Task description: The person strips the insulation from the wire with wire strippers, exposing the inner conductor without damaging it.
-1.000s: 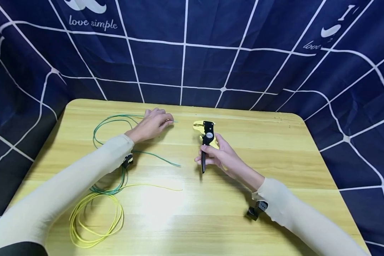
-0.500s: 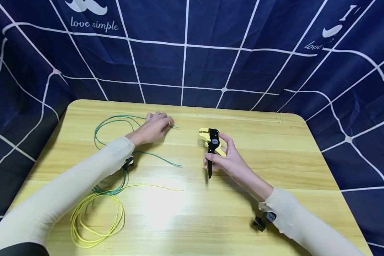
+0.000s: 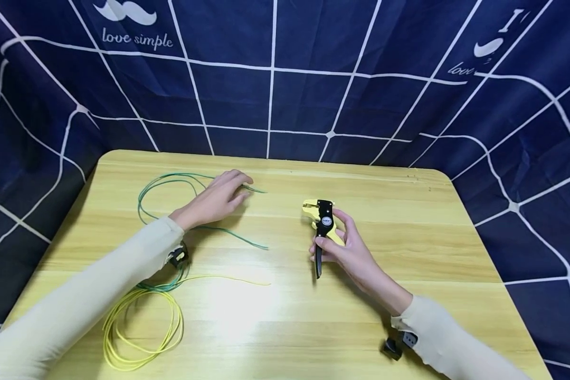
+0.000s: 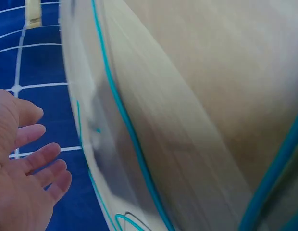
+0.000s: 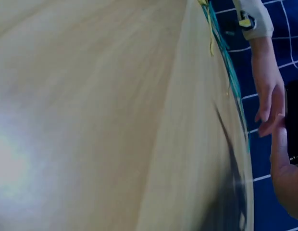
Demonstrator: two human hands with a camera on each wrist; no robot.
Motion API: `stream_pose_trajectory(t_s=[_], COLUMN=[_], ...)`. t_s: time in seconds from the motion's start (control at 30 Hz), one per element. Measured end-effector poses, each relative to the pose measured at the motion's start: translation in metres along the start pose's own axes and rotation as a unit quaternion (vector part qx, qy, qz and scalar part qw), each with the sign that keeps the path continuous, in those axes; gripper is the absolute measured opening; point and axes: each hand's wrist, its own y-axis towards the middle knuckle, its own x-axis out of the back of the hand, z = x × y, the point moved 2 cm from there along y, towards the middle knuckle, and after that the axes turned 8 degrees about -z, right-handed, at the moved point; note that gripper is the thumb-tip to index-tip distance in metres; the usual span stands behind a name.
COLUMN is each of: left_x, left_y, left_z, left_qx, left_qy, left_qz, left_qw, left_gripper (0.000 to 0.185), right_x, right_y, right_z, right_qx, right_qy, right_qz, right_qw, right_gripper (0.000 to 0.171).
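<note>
From the head camera I see the right hand [image 3: 347, 250] curled around a yellow-and-black plier-type wire stripper [image 3: 322, 224], fingers wrapped on its black handle and thumb against the yellow body, the tool held upright just above the pale wooden table [image 3: 408, 221] with its yellow head pointing away from me. I see the left hand [image 3: 218, 198] lying over the far left part of the table, fingers extended and relaxed, gripping nothing; its fingertips rest at or just above the free end of a thin green insulated wire [image 3: 166, 182], and I cannot tell whether they touch it. The green wire loops out to the left of that hand, passes under the wrist and runs toward a loose coil of yellow wire [image 3: 142, 327] near the table's front left edge, where the two overlap. In the left wrist view I see the left hand's fingers [image 4: 36, 161] spread and straight, beside a run of the green wire [image 4: 125, 125]. Behind the table I see a dark blue cloth with a white grid [image 3: 313, 74].
</note>
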Motion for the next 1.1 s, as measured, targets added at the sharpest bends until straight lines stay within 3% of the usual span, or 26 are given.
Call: stream_pose_trajectory(t_s=[0.27,0.63,1.1], left_x=[0.014,0.016,0.018], left_y=[-0.018,-0.051,-0.084], left_z=[-0.023,-0.056,-0.071], left_qx=[-0.016,-0.020,-0.022], left_qy=[-0.023,-0.050,-0.041], left_qz=[-0.032,-0.044,-0.045], left_qw=[0.9991,0.9976,0.9979], left_gripper=[0.040,0.048,0.055], right_x=[0.016,0.035,0.054], right_y=[-0.008,-0.020,-0.023], right_z=[-0.002,-0.004,-0.010], right_qx=[0.020,0.025,0.026], right_qy=[0.006,0.026,0.054], right_qz=[-0.009,-0.003,0.034], right_qw=[1.000,0.999,0.998], right_gripper=[0.087,0.079,0.064])
